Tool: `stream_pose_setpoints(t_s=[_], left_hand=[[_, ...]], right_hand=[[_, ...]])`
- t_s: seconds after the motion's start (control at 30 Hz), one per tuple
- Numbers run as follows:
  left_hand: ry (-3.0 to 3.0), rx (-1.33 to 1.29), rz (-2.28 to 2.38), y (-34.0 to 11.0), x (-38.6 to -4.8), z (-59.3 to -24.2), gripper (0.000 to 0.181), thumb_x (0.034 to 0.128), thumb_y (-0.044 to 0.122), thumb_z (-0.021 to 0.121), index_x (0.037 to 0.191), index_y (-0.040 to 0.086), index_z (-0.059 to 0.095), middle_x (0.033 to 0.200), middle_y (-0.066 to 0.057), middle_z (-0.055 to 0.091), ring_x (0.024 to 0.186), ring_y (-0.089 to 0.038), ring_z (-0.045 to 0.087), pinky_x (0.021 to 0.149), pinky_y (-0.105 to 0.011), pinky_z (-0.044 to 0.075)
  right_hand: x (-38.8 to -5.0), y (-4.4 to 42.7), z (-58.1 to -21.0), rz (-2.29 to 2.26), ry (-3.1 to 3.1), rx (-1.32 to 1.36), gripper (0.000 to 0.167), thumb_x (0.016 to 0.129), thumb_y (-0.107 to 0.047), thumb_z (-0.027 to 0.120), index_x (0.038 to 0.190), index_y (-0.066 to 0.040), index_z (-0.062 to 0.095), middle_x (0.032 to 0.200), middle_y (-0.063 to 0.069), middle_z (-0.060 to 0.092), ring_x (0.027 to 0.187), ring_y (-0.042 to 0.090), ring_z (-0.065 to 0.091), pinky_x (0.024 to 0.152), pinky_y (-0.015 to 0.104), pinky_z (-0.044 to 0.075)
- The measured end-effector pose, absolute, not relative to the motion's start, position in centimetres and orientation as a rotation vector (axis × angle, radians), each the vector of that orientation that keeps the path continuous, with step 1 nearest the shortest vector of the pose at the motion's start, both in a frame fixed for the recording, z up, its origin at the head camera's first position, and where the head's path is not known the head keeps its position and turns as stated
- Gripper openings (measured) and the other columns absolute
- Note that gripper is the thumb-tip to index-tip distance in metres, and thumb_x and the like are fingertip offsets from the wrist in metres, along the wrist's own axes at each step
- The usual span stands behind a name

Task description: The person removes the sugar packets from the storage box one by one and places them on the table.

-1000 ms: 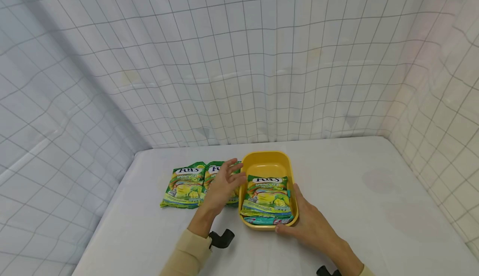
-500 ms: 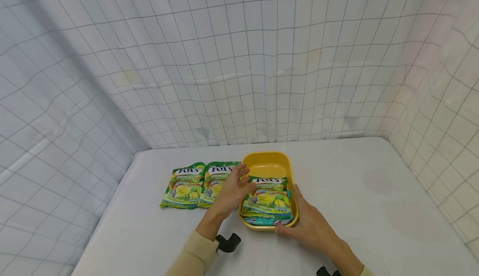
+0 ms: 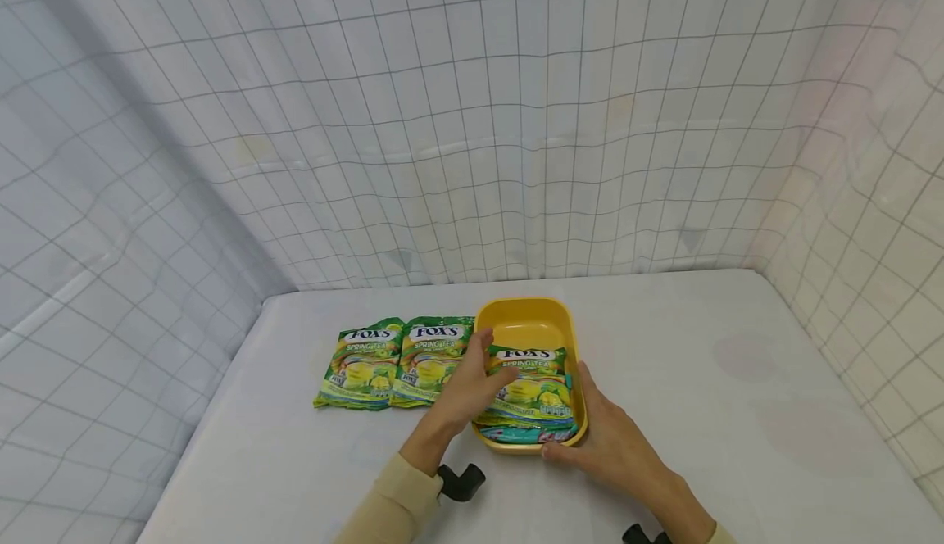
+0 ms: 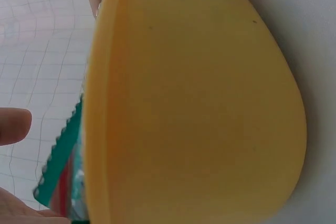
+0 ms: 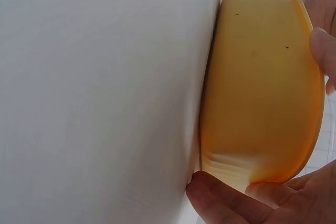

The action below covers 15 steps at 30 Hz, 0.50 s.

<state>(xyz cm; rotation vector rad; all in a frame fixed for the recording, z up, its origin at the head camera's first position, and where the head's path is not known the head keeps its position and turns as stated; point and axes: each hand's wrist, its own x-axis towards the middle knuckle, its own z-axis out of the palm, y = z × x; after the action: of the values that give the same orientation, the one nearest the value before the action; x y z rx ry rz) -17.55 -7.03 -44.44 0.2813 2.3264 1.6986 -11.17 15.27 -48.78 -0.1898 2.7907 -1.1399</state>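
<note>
A yellow tub [image 3: 525, 336] stands on the white table. In it lies a green-and-yellow FOX'S Spring Tea candy bag [image 3: 533, 401], on top of a teal wrapper [image 3: 527, 436] at the near end. My left hand [image 3: 466, 388] is at the tub's left rim, thumb stretched over the bag; whether it touches the bag cannot be told. My right hand [image 3: 614, 437] holds the tub's near right corner, thumb [image 5: 324, 51] on the near rim and fingers [image 5: 226, 198] against the right wall. In the left wrist view, a teal wrapper's serrated edge [image 4: 59, 156] sticks above the rim.
Two more FOX'S candy bags, the outer one [image 3: 360, 368] and the inner one [image 3: 431, 355], lie side by side left of the tub. White grid-patterned sheets [image 3: 509, 159] hang behind and beside the white table [image 3: 708, 396].
My left hand has moved right, from over the inner loose bag to the tub's left rim, its thumb now above the bag inside. The right hand and the tub have stayed put.
</note>
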Motion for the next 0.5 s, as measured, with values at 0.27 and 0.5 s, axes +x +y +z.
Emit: stream_pose_setpoints(t_s=[0.27, 0.5], left_hand=[[2.365, 0.257, 1.64, -6.54, -17.38, -44.74, 0.082, 0.0989, 0.017, 0.066, 0.159, -0.001, 0.013, 0.164, -0.025, 0.018, 0.147, -0.042, 0.026, 0.118, -0.059, 0.022], [2.336, 0.229, 1.606, -6.17, -17.33, -45.0, 0.087, 0.0972, 0.017, 0.069, 0.16, 0.0, 0.01, 0.162, -0.029, 0.021, 0.146, -0.043, 0.028, 0.116, -0.061, 0.025]], right_hand=[[-11.17, 15.22, -48.9, -1.143, 2.796, -0.187, 0.134, 0.07, -0.075, 0.078, 0.165, -0.013, 0.005, 0.159, 0.02, 0.037, 0.134, 0.04, 0.049, 0.106, 0.059, 0.042], [-11.13, 15.24, -48.82, -1.139, 2.799, -0.183, 0.134, 0.07, -0.075, 0.077, 0.165, -0.012, 0.006, 0.159, 0.02, 0.037, 0.133, 0.04, 0.05, 0.105, 0.059, 0.042]])
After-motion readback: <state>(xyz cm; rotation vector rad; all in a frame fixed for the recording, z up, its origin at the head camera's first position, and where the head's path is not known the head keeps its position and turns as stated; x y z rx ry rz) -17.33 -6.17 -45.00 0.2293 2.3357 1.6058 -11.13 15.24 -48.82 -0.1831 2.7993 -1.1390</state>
